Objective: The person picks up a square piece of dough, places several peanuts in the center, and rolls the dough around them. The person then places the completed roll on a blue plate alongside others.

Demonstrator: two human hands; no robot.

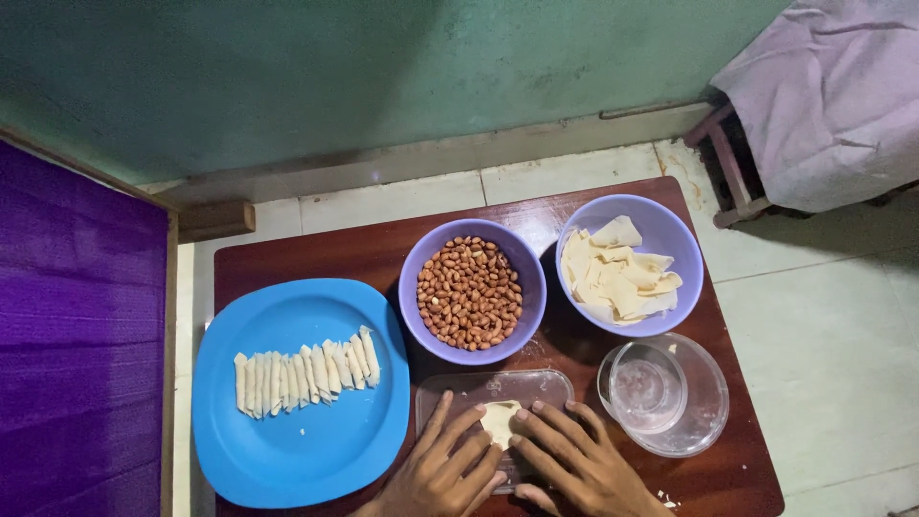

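The small pale dough wrapper [499, 422] lies on the clear tray [450, 391], pinned between the fingertips of both hands; the left hand [442, 471] and right hand [574, 464] rest flat with fingers spread, grasping nothing, equally near. Beyond the hands stand two purple bowls, one of peanuts [470, 292] and one of wrapper sheets [619, 271]. A glass bowl [664, 393] sits right of them, and one blue plate [292, 450] left with about a dozen rolls [306, 370] in one row.

A home room used for preparing food by hand.
A low wooden table [383, 251] on a tiled floor [833, 325] carries a bowl of peanuts [471, 292], dough strips [620, 273] and rolled pastries [306, 371]; cloth-draped furniture [833, 96] sits upper right.
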